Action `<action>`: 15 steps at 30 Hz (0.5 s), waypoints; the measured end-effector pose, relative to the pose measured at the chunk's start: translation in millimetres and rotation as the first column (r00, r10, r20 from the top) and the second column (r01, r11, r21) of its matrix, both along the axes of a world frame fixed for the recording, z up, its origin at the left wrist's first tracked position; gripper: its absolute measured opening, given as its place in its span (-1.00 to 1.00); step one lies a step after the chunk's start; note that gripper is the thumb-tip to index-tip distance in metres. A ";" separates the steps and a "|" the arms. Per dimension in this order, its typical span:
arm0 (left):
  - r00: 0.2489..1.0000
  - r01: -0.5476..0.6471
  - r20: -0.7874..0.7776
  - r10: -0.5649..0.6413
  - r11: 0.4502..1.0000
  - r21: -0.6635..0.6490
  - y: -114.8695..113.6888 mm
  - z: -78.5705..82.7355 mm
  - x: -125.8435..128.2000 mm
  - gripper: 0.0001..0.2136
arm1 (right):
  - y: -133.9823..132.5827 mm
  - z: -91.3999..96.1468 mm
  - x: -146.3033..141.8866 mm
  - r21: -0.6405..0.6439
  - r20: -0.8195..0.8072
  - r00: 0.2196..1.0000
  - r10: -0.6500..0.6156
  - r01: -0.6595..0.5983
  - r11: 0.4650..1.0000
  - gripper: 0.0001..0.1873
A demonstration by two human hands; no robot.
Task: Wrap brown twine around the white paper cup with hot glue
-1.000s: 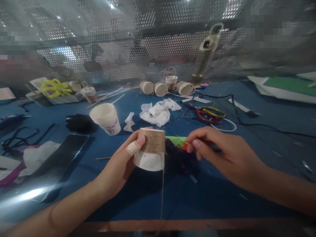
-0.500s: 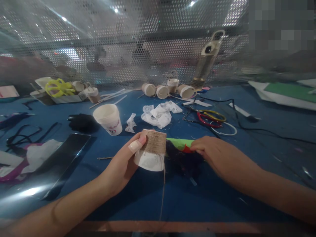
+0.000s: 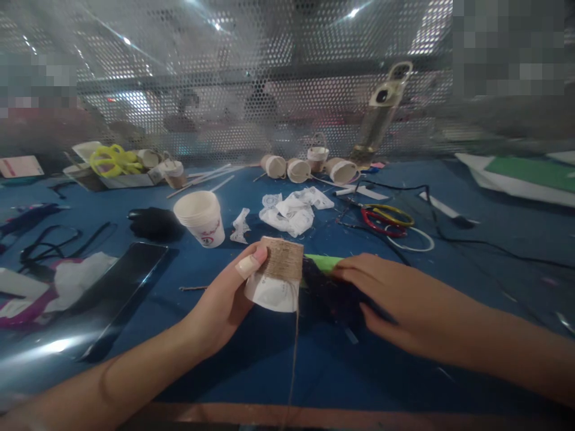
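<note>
My left hand (image 3: 224, 302) is closed round an upside-down paper cup (image 3: 275, 281), its upper half wound with brown twine. A loose strand of twine (image 3: 294, 353) hangs from the cup toward the table's near edge. My right hand (image 3: 386, 293) lies palm down just right of the cup, over a dark tangled lump (image 3: 326, 293) and a green sheet (image 3: 326, 261). Its fingers are curled downward, and whatever they touch is hidden beneath them.
A stack of white cups (image 3: 200, 217), crumpled white lace (image 3: 291, 211), a black phone (image 3: 119, 287), red and yellow scissors (image 3: 381, 216) and black cables (image 3: 449, 230) lie on the blue table (image 3: 251, 359). Twine-wrapped cups (image 3: 309, 167) line the perforated back wall. Yellow scissors (image 3: 110, 160) sit far left.
My right hand has dropped from a raised pinch near the green sheet to lie low over the dark lump, moving toward the cup. The left hand and cup held nearly still.
</note>
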State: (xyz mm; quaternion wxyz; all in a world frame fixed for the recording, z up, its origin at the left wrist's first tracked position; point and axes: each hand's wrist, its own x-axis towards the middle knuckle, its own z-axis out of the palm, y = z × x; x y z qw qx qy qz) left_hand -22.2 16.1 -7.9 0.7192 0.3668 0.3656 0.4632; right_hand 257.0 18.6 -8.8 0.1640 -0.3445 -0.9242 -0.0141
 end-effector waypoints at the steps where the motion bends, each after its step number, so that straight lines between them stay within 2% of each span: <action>1: 1.000 -0.005 0.003 0.005 1.000 0.003 0.1 0.0 0.1 -0.69 | -0.9 -0.8 -1.6 -0.019 0.043 0.999 -0.005 0.006 1.000 -0.62; 3: 1.000 -0.017 0.004 0.017 1.000 0.000 0.4 0.3 0.3 -0.68 | -2.1 -3.1 -2.3 -0.092 0.075 0.996 -0.049 0.056 0.994 -0.66; 6: 1.000 -0.029 -0.013 0.028 0.999 -0.024 0.9 0.7 0.5 -0.67 | -2.4 -4.7 4.7 -0.169 -0.027 0.987 -0.157 0.151 0.974 -0.73; 11: 0.998 -0.045 0.030 0.046 0.998 -0.044 0.7 2.6 2.3 -0.69 | -1.4 6.5 15.5 -0.202 -0.200 0.958 -0.203 0.163 0.966 -0.79; 15: 0.990 -0.109 0.083 0.116 0.990 -0.085 0.4 5.5 5.8 -0.79 | -3.9 20.1 4.1 -0.246 -0.332 0.871 -0.363 0.291 0.925 -0.86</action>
